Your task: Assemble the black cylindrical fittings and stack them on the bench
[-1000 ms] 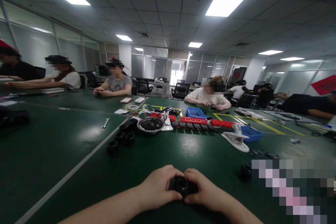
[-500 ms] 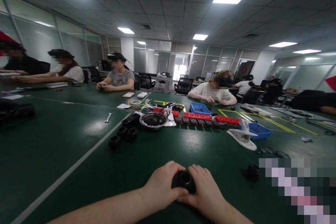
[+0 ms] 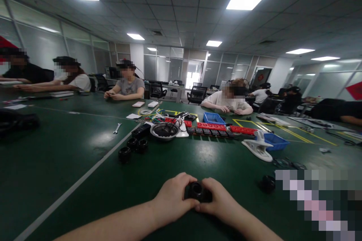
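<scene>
**Holding a black ring [image 3: 197, 196] between left hand [image 3: 174, 196] and right hand [image 3: 219, 199]**

Cannot read any lettering on the ring: too dark and too small. Nor on the red strips [image 3: 211, 125] in the middle of the green table [image 3: 198, 163]. Cannot make out the marks on the red sign [image 3: 355, 91] at far right either.

Gripping the ring's left side with left thumb and fingers, its right side with the right ones; set narrow, only as far apart as the ring. Found low in the middle of the view, at the near part of the table, with the hole in sight. Cannot tell whether resting on the table or just clear of it.

Forward to the left, see three more black rings [image 3: 132, 143] close together, with a wrench [image 3: 117, 128] farther left, past the white line [image 3: 85, 175]. Just behind the rings, see a metal bowl [image 3: 165, 139] with dark contents, near tangled wires [image 3: 157, 113]. See black sockets [image 3: 210, 132] along the red strips, a blue bin [image 3: 216, 121] behind, and a white clip [image 3: 258, 150] just before a second bin [image 3: 278, 146]. At right, see a dark round thing [image 3: 268, 183] beside a pixelated patch hiding that corner. Across the table, see seated co-workers [image 3: 229, 99].
</scene>
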`<control>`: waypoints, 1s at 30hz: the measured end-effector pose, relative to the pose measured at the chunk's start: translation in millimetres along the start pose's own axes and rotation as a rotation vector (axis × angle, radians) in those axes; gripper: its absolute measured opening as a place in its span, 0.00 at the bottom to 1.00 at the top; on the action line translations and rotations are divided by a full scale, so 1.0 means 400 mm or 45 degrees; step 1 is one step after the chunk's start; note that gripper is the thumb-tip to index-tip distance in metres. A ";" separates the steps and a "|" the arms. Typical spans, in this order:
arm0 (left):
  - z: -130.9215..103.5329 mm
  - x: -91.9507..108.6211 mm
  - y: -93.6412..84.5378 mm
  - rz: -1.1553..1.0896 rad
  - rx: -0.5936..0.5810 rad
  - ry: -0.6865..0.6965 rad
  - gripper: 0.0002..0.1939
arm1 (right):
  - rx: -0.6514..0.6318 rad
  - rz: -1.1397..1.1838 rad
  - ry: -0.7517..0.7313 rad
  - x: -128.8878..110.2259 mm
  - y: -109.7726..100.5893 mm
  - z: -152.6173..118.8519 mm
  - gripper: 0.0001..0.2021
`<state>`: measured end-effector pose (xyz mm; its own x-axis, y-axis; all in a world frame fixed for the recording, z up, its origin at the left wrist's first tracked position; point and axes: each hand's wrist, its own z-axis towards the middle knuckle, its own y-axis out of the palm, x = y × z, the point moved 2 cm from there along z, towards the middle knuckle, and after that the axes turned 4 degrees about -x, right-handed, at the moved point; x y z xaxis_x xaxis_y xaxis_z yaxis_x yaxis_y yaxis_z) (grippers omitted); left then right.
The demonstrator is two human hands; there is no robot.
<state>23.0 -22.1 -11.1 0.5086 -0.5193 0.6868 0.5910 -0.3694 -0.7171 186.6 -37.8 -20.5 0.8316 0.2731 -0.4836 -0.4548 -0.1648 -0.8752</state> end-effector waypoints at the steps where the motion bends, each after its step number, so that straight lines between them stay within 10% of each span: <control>1: -0.003 0.003 0.002 0.022 0.052 -0.038 0.20 | 0.042 -0.072 0.026 -0.007 0.008 -0.004 0.13; 7: -0.007 0.016 -0.006 0.061 0.019 0.009 0.20 | 0.141 -0.264 0.028 -0.034 0.018 -0.023 0.15; 17: 0.002 0.011 -0.023 0.057 -0.137 0.255 0.23 | -0.242 0.262 -0.265 0.016 -0.029 -0.005 0.16; 30: 0.000 0.015 0.003 0.042 -0.011 -0.068 0.18 | 0.066 -0.308 -0.066 -0.025 0.016 -0.007 0.17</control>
<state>26.9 -25.7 -7.7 0.5606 -0.4898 0.6677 0.5681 -0.3591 -0.7405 176.3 -44.2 -21.3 0.9014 0.3471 -0.2587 -0.2612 -0.0406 -0.9644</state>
